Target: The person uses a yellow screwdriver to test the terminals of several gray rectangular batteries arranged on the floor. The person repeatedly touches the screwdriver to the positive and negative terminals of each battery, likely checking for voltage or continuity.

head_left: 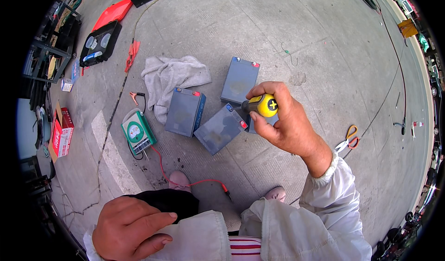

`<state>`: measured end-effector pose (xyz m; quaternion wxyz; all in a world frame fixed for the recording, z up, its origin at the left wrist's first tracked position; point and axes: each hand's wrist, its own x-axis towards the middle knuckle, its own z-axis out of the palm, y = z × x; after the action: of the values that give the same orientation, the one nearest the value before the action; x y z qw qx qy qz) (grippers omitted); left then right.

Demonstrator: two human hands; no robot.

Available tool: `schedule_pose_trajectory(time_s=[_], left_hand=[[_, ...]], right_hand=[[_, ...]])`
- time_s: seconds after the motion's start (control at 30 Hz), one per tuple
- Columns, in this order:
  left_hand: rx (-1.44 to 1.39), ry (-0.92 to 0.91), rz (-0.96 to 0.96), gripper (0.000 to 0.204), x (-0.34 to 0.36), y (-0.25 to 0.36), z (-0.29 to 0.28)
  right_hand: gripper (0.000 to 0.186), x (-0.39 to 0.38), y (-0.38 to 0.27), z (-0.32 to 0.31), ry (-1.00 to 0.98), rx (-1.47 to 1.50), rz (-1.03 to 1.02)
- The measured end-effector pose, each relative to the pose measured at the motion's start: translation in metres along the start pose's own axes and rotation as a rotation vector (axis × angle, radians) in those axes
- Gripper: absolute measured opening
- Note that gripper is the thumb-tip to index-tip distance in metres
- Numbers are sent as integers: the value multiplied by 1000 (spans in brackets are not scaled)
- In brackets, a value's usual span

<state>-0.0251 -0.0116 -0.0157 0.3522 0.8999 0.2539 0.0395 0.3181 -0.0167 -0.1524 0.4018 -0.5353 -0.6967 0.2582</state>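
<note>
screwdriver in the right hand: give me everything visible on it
The screwdriver shows mostly its handle: yellow, rounded butt end with a black cross mark facing the camera, and a black grip section behind it, plastic or rubber by the look. The right hand wraps it, fingers over the top, thumb beneath. It is held in the air above the grey batteries on the concrete. The shaft and tip are hidden.

Screwdriver [264, 105] handle was glossy yellow plastic with a black matt collar. Batteries [185, 111] had matt grey-blue plastic cases, dusty on top. Rag [171, 75] was soft crumpled grey cloth. Floor [315, 43] was rough grooved concrete. Meter [137, 132] was smooth green-white plastic. Sleeves [324, 201] were thin white cloth. Scissors [348, 139] had orange plastic grips.
</note>
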Motion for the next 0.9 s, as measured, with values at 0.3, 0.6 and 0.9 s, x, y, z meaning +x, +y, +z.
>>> schedule_pose_trajectory(time_s=[0.3,0.6,0.9], left_hand=[[-2,-2,-13,35,0,2,-1],[6,-1,-8,37,-1,4,-1],[-6,-13,-10,38,-3,5,-1]], right_hand=[[39,1,-4,-6,-57,-20,-5],[36,16,-15,-13,-161,-362,-98],[31,18,-24,0,-29,-300,-104]])
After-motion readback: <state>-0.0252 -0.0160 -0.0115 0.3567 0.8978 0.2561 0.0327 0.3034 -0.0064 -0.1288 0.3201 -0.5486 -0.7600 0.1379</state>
